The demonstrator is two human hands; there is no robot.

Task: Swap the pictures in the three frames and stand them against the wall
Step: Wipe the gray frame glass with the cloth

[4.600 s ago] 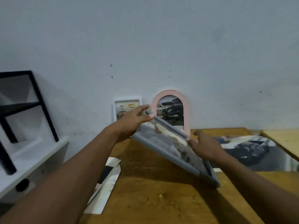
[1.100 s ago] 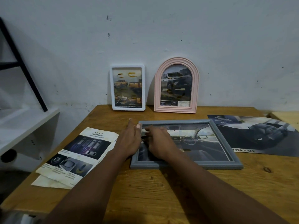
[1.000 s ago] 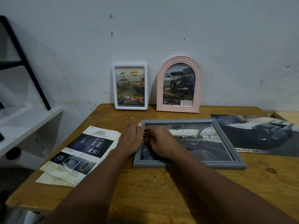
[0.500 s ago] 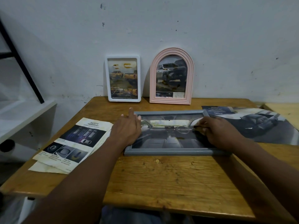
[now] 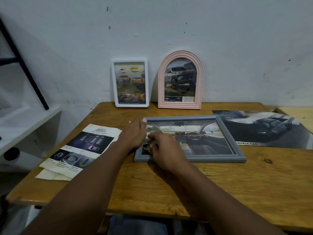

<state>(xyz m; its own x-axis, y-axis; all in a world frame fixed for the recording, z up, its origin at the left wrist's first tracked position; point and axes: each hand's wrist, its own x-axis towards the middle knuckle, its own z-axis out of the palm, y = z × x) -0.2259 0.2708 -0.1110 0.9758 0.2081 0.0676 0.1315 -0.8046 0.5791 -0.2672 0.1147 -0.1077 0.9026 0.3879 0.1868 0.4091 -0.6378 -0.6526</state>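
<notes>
Safety brochure (image 5: pixel 84 146): loose sheets lying flat at the table's (image 5: pixel 186 184) left side, beside the work; probably set aside as removed or spare prints.
White frame (image 5: pixel 130 83): upright, leaning on the wall (image 5: pixel 203 31); holds a truck picture and looks finished.
Left hand (image 5: pixel 133 134): forearm reaching forward, palm down, fingers extended along the grey frame's left rail; not clenched, apparently steadying the frame against sliding.
Right hand (image 5: pixel 166 150): forearm crossing inward, fingers bent down onto the picture face near the lower-left corner; whether they pinch anything cannot be told.
Pink arched frame (image 5: pixel 180 82): upright against the wall, just right of the white one; car picture inside.
Grey frame (image 5: pixel 211 160): flat and face up on the table, showing a dashboard picture; not yet stood against the wall, likely kept flat for seating the print.
Car poster (image 5: pixel 264 129): flat at the table's right, near the grey frame.
</notes>
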